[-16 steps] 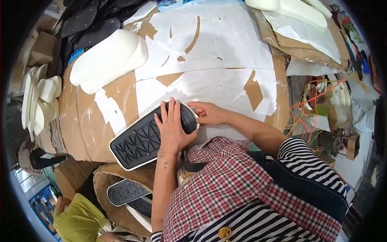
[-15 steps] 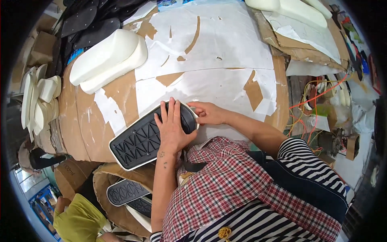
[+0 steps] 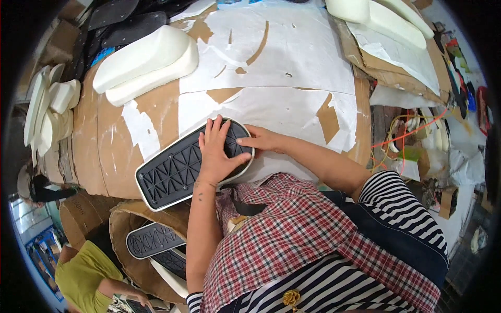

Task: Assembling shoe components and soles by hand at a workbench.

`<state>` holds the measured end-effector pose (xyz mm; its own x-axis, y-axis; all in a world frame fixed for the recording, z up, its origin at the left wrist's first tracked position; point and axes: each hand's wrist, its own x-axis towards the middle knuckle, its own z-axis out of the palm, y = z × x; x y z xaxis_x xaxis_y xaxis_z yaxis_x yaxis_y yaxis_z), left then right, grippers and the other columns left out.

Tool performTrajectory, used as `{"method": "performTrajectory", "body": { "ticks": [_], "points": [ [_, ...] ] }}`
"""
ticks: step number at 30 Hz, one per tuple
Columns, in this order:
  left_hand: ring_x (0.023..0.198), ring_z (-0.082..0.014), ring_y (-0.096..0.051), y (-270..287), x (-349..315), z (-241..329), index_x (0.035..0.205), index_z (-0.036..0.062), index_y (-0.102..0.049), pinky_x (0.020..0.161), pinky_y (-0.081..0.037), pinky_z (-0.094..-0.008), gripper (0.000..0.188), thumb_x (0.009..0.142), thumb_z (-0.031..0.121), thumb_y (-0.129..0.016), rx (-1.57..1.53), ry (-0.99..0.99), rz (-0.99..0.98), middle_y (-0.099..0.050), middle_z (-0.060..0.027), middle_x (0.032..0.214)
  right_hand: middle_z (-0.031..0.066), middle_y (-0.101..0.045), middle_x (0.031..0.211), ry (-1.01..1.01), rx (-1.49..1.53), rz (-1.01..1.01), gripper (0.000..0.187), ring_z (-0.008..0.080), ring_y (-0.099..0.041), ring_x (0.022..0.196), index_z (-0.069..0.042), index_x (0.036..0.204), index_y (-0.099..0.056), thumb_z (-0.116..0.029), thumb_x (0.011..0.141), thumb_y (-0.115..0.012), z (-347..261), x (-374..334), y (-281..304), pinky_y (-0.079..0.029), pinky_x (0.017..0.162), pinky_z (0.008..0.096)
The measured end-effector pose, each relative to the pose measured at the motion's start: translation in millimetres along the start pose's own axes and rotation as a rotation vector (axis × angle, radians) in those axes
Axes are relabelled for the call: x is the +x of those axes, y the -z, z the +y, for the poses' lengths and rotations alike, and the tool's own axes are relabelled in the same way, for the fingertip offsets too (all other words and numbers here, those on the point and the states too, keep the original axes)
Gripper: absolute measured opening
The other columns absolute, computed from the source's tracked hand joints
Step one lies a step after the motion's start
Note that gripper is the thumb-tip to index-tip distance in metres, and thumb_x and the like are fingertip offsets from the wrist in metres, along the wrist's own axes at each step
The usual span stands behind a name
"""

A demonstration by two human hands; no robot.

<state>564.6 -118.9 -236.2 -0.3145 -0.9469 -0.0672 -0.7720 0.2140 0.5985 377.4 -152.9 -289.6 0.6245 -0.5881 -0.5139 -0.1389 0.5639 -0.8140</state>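
Note:
A long cushion-like piece lies across the near edge of the table, its black ribbed plastic base [image 3: 175, 175] facing up inside a cream-white foam rim. My left hand [image 3: 214, 151] rests on that base toward its right end, fingers stretched and thumb spread. At the rounded right end, my right hand [image 3: 263, 140] grips the edge, thumb on top of the black base and the other fingers down along the rim, partly hidden. The foam underneath is mostly out of sight.
Two cream foam pieces [image 3: 146, 62] lie at the left of the paper-covered table [image 3: 292, 62], near stacked black panels [image 3: 133, 31]. More foam pieces [image 3: 386, 21] lie far right. Below left, a cardboard box [image 3: 122, 219] holds similar black-based pieces; a person in yellow-green [image 3: 86, 271] is beside it.
My right thumb has moved from the rim onto the top of the black base. My left hand stays spread on the base, and the view has shifted slightly.

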Motion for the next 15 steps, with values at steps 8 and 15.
{"method": "performTrajectory", "body": {
  "ticks": [8,15],
  "points": [
    [0.1,-0.0209,-0.053,22.1,-148.5,-93.2,0.119,-0.0056,-0.047,0.09,-0.043,-0.0318,0.043,0.082,0.009,-0.064,-0.695,0.729,1.244,-0.054,-0.0135,0.113,0.0096,-0.056,0.121,0.081,-0.055,0.027,0.051,0.018,-0.053,0.107,-0.003,0.13,-0.045,-0.028,0.088,-0.061,-7.5,2.6,-11.7,-0.043,0.093,0.0321],
    [0.072,-0.0171,-0.056,-0.8,-187.1,-102.0,0.104,0.0083,-0.05,0.058,-0.047,-0.0274,0.032,0.081,0.024,-0.067,-1.345,1.236,1.249,-0.056,-0.004,0.085,0.0072,-0.059,0.113,-0.042,-0.024,0.144,0.048,0.0136,-0.057,0.099,-0.002,0.127,-0.048,-0.027,0.088,-0.062,-20.5,-29.8,19.1,-0.047,0.086,0.0291]
  ]
}}
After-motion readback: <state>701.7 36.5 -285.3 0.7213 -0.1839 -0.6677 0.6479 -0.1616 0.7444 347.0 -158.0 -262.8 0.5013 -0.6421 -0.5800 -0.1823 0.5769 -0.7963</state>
